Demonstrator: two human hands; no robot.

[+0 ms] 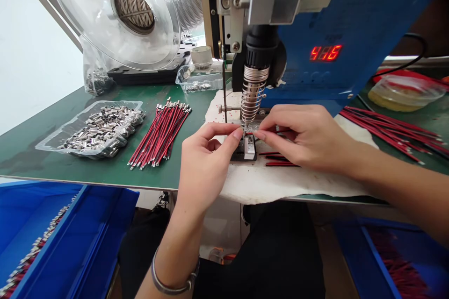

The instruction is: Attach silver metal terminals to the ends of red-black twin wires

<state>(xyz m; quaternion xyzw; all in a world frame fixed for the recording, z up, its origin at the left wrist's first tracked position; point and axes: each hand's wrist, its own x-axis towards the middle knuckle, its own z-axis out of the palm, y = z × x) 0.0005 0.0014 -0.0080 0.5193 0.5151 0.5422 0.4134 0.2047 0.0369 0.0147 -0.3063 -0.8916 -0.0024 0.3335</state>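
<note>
My left hand (205, 163) is pinched at the small metal fixture (249, 148) under the soldering machine's tip (247, 121). Whatever sits between its thumb and forefinger is too small to make out. From the right, my right hand (305, 138) pinches a thin red wire (249, 133), whose end lies over the fixture, close to the left fingertips. Below the right hand, more red and black wires (277, 163) rest on a white cloth (252, 187). A coiled spring (253, 86) surrounds the tip just above both hands.
On the green table (105, 170), a clear tray (52, 142) holds small metal parts beside a bundle of finished-looking red wires (161, 133). More wires (393, 128) lie right. Behind stand a blue machine (308, 84) and a fume hood (84, 14). Blue bins (80, 233) sit below.
</note>
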